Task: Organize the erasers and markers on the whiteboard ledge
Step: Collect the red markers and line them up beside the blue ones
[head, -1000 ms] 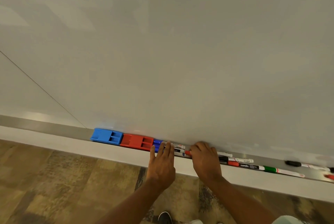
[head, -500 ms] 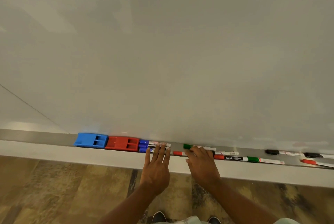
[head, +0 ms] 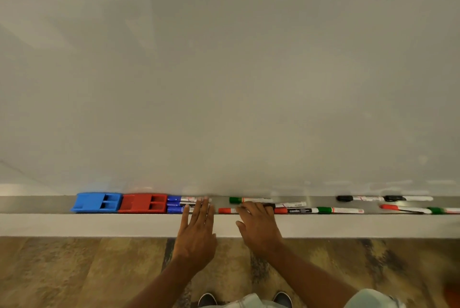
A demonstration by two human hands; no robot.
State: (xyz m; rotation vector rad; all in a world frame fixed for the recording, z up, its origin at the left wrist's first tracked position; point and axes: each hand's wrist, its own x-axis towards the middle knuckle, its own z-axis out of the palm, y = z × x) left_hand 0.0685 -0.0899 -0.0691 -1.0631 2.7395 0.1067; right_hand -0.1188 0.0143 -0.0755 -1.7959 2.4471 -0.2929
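Observation:
A blue eraser and a red eraser sit side by side on the grey whiteboard ledge. Three blue-capped markers lie stacked just right of the red eraser. My left hand lies flat with its fingers spread, fingertips resting on those markers' white barrels. My right hand rests its fingers over a red-capped marker and a black-capped one; whether it grips either I cannot tell. A green-capped marker lies behind it.
Further right lie a red marker with a black label, a green marker, two black markers, another red marker and a green one at the edge. The whiteboard rises behind; patterned floor and my shoes below.
The view has swung so the ledge sits level and more markers show on the right. Both hands stay on the markers; the green-capped marker is uncovered behind my right hand.

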